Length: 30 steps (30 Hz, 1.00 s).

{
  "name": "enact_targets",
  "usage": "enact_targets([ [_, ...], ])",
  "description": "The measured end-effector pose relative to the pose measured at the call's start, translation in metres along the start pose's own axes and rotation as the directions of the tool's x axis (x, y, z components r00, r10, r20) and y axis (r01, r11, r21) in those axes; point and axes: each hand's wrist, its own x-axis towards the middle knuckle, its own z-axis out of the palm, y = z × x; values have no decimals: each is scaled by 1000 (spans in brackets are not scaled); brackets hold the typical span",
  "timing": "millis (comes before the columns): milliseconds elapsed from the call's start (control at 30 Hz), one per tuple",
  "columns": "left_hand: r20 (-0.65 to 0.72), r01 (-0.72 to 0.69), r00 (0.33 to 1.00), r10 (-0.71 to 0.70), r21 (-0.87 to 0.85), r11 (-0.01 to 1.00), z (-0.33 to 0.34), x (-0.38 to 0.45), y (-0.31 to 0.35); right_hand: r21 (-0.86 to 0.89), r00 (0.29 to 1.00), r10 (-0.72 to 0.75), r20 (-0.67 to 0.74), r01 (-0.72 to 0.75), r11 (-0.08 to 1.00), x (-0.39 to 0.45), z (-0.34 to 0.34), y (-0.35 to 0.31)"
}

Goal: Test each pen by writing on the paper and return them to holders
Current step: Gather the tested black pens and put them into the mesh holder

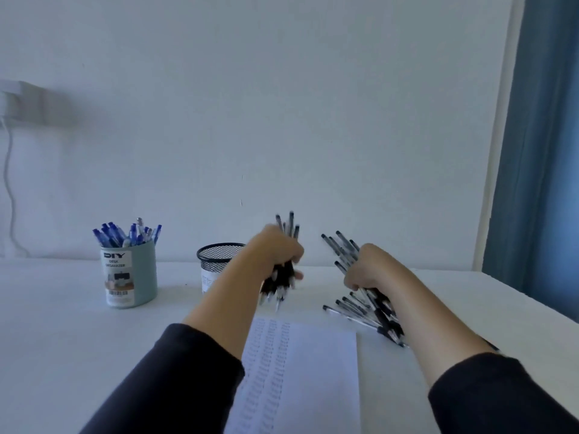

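The left hand [277, 249] holds a bundle of black pens [282, 277] in a closed grip beside the black mesh holder [216, 258]; the right hand [365, 267] clasps another fanned black-pen bundle [380, 311] above the white desk [78, 339]

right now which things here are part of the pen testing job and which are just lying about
Part of the job:
left hand gripping a bundle of black pens
right hand gripping more black pens
paper with rows of writing
black mesh holder
green holder of blue pens

Just lying about:
cable on the wall
blue curtain
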Motion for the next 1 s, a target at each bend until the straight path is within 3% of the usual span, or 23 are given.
enact_targets([
  [33,-20,-45,999,42,-190,981,-13,0,6,122,1000,-24,6,23,992,-1,-5,-5],
  [100,-201,-212,970,139,-404,890,-35,-5,19,439,999,-36,-23,42,898,-1,-12,-18],
  [167,-405,-380,897,179,-498,779,-54,-8,23,724,998,-4,-65,50,688,1,-14,-39],
  [233,-621,-534,770,148,-500,682,-68,-9,17,913,990,84,-110,68,402,4,-11,-65],
  [333,-822,-672,564,76,-403,621,-77,-8,2,982,964,208,-163,179,-63,8,4,-109],
  [367,-854,-694,515,77,-362,622,-75,-7,-3,961,954,235,-186,227,-159,9,11,-121],
  [433,-902,-718,416,116,-247,651,-72,-2,-13,915,930,278,-242,314,-255,11,26,-143],
  [567,-945,-768,263,196,-82,635,-73,3,-24,879,901,263,-344,407,-248,15,53,-164],
  [700,-959,-782,226,170,-74,619,-84,15,-33,891,891,82,-447,452,-46,19,73,-163],
  [767,-950,-742,266,161,-95,664,-82,19,-40,877,880,-40,-473,474,75,20,74,-162],
  [867,-896,-678,383,226,-106,728,-71,19,-51,824,858,-206,-470,510,247,23,76,-161],
  [1000,-786,-604,519,335,-61,795,-69,21,-55,776,867,-305,-394,492,395,31,79,-161],
])
